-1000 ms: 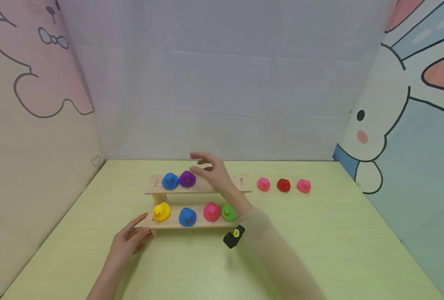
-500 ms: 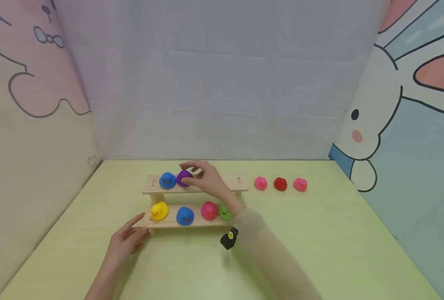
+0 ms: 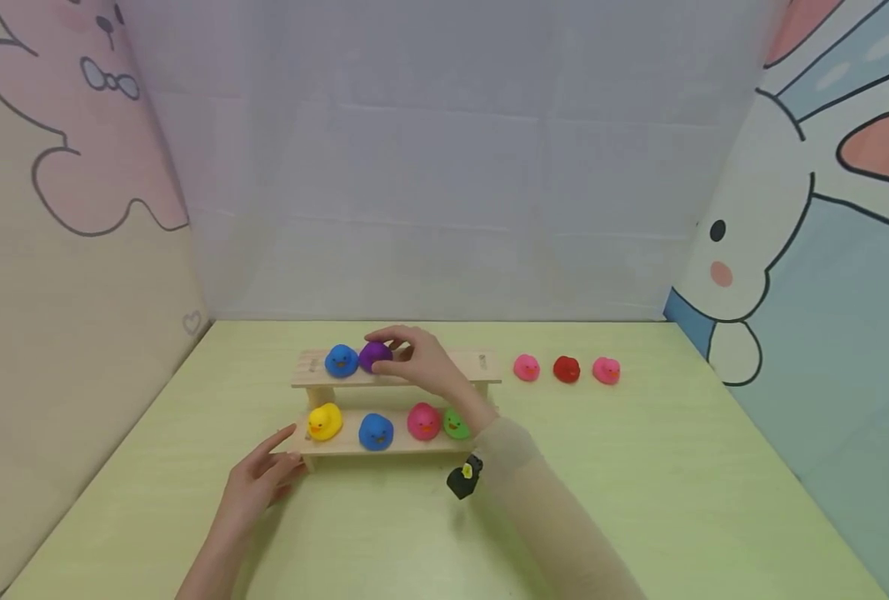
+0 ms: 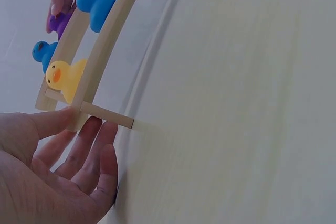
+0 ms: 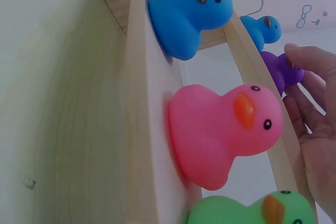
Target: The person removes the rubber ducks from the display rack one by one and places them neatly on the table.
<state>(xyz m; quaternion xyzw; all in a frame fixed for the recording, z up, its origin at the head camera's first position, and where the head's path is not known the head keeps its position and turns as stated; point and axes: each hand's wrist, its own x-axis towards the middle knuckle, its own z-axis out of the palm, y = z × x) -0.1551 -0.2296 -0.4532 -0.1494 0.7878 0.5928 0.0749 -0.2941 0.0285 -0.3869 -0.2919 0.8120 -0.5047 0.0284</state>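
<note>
your left hand (image 3: 258, 479) is bent about the left end of the lower shelf (image 3: 402, 439) of the wooden rack (image 3: 320, 397); how firmly it grips, i cannot tell, but a tug there could jolt the lot. the yellow duck (image 3: 325, 422), nearest that end, would probably tip first. near the left end of the upper shelf (image 3: 481, 364), the blue duck (image 3: 342, 362) sits just beside the purple duck (image 3: 372, 357), so a leftward nudge could knock it along. your right hand (image 3: 425, 362) is narrow round the purple duck, left of the upper shelf's middle; an uneven release could twist it or tip it off the back edge. your sleeve (image 3: 522, 467) comes in by the lower shelf's right end, where your wrist partly hides the green duck (image 3: 455, 423); a sinking forearm could sweep that off. a low swing right could scatter the three small ducks (image 3: 566, 369) towards the worktop's (image 3: 639, 483) far edge.
</note>
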